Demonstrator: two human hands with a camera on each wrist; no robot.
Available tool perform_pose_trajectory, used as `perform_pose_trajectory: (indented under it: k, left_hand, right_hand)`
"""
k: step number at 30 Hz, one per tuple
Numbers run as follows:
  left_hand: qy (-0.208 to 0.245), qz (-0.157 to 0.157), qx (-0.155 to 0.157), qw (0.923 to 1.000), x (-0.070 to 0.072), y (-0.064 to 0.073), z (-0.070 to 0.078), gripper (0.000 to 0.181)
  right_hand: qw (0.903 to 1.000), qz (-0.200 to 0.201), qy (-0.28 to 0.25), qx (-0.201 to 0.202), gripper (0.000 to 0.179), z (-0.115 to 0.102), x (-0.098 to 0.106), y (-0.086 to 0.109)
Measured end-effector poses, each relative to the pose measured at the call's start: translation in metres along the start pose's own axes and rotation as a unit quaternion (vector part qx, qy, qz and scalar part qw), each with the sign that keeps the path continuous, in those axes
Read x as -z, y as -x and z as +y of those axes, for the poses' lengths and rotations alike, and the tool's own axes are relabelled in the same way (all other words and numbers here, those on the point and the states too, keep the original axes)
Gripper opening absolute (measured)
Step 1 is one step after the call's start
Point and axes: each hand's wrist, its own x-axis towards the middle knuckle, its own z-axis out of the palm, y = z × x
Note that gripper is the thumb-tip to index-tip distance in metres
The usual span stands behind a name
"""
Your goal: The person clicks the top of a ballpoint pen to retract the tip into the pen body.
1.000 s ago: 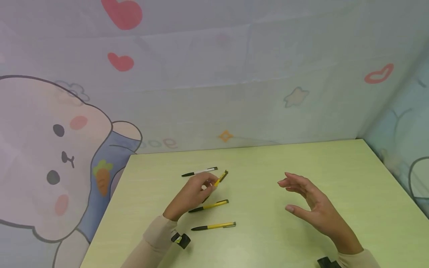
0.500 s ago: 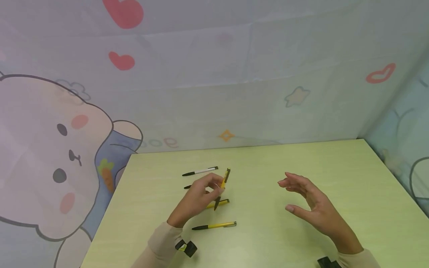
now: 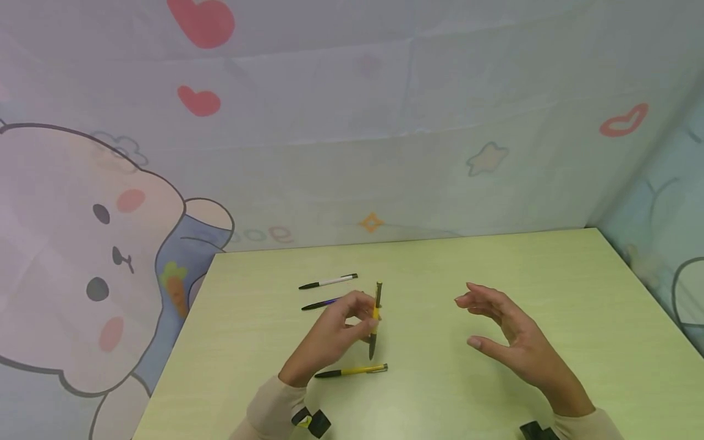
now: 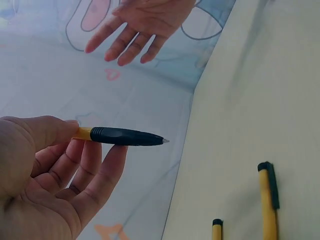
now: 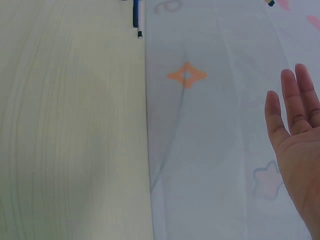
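Note:
My left hand (image 3: 334,333) pinches a yellow ballpoint pen (image 3: 376,310) between thumb and fingers, above the table. The pen stands nearly upright in the head view, black end down. Its black grip and bare metal tip (image 4: 168,141) show clearly in the left wrist view. Beneath and about this hand lie a white pen (image 3: 330,282), a dark blue pen (image 3: 321,304) partly covered by the hand, and a yellow pen (image 3: 357,370) at the front. My right hand (image 3: 514,345) hovers over the table's right side, fingers apart, holding nothing.
The pale yellow-green table (image 3: 440,403) ends at a printed cloth backdrop (image 3: 341,177) behind it. Another cloth (image 3: 665,244) hangs along the right side. Two yellow pens, one longer in view (image 4: 268,205) and one shorter (image 4: 216,230), appear in the left wrist view.
My left hand has moved right and toward the front with the yellow pen, which has swung from slanted to nearly upright. The blue pen has come into sight. My right hand stays almost still.

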Motion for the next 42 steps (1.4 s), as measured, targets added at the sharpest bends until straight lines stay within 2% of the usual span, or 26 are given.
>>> perform_pose_trajectory:
  k: [10, 18, 34, 42]
  left_hand:
    - [0.055, -0.016, -0.008, 0.9983, -0.011, 0.003, 0.003, 0.024]
    - [0.068, -0.029, -0.005, 0.9972, -0.017, 0.004, 0.009, 0.022]
    - [0.105, -0.03, 0.0, 0.9941, -0.022, 0.007, 0.012, 0.023]
    - [0.114, -0.031, -0.008, 0.993, -0.023, 0.006, 0.014, 0.023]
  right_hand:
    - [1.0, -0.005, -0.001, -0.003, 0.082, 0.001, 0.0, -0.001]
    - [1.0, -0.002, 0.001, -0.004, 0.082, -0.001, -0.001, -0.003]
    - [1.0, 0.002, 0.001, -0.007, 0.085, 0.002, 0.002, 0.001]
    - [1.0, 0.002, 0.008, -0.006, 0.086, -0.007, -0.004, -0.011]
